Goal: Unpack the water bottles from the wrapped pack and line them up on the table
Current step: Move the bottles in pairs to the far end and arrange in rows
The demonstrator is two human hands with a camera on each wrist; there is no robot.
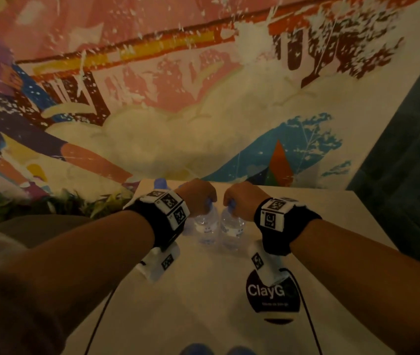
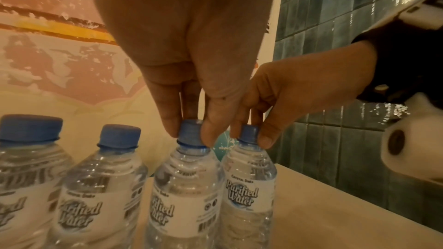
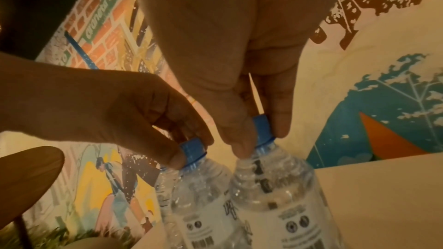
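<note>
Two clear water bottles with blue caps stand side by side on the white table [image 1: 203, 290]. My left hand [image 1: 207, 202] pinches the cap of the left bottle [image 1: 205, 226]. My right hand [image 1: 229, 203] pinches the cap of the right bottle [image 1: 232, 230]. In the left wrist view, the left hand [image 2: 190, 135] holds the third bottle [image 2: 184, 186] of a row and the right hand [image 2: 249, 135] holds the fourth bottle [image 2: 249, 186]. Two more bottles [image 2: 105, 181] [image 2: 26, 168] stand to their left. No plastic wrap is in view.
Two blue caps [image 1: 196, 349] show at the bottom edge of the head view. A black round logo [image 1: 271, 295] is printed on the table. A painted mural wall [image 1: 203, 98] is behind, a dark tiled wall [image 1: 409, 175] on the right, and a brown rounded chair part [image 3: 26, 173] on the left.
</note>
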